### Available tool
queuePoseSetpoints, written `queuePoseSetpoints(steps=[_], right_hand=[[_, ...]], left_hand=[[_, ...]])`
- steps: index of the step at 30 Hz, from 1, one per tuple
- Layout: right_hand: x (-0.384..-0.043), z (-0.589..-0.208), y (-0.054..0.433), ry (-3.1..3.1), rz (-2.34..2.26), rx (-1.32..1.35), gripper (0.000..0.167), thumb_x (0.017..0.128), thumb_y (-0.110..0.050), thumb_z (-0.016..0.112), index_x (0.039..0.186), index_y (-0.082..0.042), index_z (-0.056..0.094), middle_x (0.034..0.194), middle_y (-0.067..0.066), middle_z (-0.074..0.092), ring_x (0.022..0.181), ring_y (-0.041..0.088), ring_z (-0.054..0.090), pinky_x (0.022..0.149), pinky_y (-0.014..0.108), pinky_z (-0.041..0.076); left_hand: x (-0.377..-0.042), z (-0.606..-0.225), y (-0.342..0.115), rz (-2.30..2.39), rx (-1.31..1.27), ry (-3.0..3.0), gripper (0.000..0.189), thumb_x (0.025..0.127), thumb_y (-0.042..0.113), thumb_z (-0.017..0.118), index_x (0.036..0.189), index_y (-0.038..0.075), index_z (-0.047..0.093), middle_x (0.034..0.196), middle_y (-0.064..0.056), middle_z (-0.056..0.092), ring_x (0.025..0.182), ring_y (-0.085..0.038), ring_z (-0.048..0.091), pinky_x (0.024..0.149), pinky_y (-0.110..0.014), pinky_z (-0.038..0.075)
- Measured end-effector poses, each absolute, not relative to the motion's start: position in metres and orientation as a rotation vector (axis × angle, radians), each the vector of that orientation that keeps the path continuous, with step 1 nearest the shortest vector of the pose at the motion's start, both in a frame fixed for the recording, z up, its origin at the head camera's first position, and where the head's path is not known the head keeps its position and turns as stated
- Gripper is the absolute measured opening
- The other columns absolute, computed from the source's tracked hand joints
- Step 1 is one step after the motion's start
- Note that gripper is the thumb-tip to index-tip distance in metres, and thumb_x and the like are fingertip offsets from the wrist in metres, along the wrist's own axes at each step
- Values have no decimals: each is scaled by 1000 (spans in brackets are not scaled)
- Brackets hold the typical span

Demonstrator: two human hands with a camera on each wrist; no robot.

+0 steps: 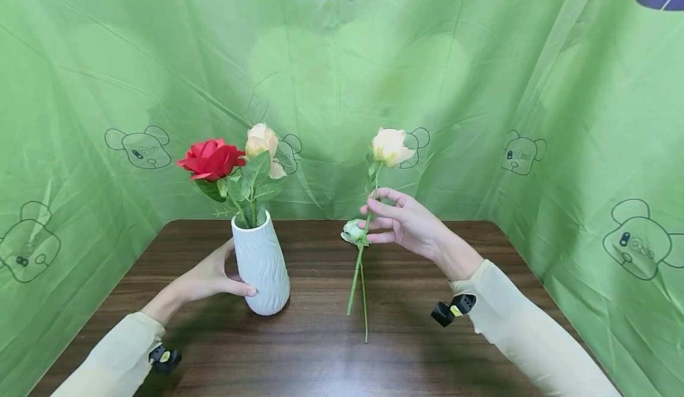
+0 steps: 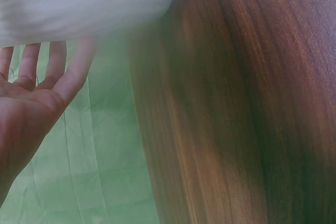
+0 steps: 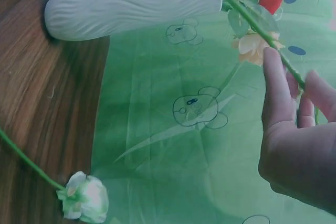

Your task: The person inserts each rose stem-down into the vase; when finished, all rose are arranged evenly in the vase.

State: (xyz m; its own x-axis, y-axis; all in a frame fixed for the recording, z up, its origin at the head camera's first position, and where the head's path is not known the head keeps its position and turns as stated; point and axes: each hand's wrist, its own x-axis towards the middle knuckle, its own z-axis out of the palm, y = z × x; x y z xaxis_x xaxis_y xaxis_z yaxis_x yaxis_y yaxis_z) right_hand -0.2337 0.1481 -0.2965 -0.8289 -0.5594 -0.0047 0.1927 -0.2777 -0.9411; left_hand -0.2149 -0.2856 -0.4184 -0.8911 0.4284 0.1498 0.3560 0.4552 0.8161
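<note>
A white ribbed vase stands on the table toward the left. My left hand holds its side, thumb across the front and the other fingers behind it. In the vase are a red rose and a peach flower with green leaves. To the right, my right hand pinches the green stem of a cream flower, bloom up and stem slanting down to the left. Behind that stem, a pale green-white flower lies on the table, its stem toward the front.
The brown wooden table has its far edge just behind the vase and the lying flower. A green curtain with cartoon bear prints surrounds it at the back and both sides.
</note>
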Motion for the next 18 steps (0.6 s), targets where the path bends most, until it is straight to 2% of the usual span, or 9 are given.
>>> queuePoseSetpoints(steps=[3, 7, 18], right_hand=[[-234, -293, 144, 1503, -2171, -457, 8, 102, -16, 63, 105, -10, 60, 106, 8, 70, 86, 23, 74, 82, 41, 61], [-235, -290, 141, 1500, -2195, -474, 7, 102, -15, 64, 103, -9, 61, 107, 10, 71, 79, 20, 73, 80, 38, 61], [-235, -260, 129, 1503, -2230, -549, 14, 95, -15, 73, 100, -7, 63, 111, 13, 71, 84, 22, 73, 78, 39, 61]], left_hand=[[-214, -419, -285, 1452, 703, 2603, 98, 71, 20, 94, 149, 8, 35, 137, -8, 53, 130, -30, 45, 99, -27, 46], [-214, -419, -284, 1481, 698, 2573, 98, 71, 19, 94, 149, 8, 35, 136, -9, 53, 129, -31, 46, 97, -29, 50], [-214, -417, -284, 1493, 686, 2562, 98, 70, 18, 94, 148, 7, 36, 135, -10, 54, 127, -32, 47, 96, -30, 51]])
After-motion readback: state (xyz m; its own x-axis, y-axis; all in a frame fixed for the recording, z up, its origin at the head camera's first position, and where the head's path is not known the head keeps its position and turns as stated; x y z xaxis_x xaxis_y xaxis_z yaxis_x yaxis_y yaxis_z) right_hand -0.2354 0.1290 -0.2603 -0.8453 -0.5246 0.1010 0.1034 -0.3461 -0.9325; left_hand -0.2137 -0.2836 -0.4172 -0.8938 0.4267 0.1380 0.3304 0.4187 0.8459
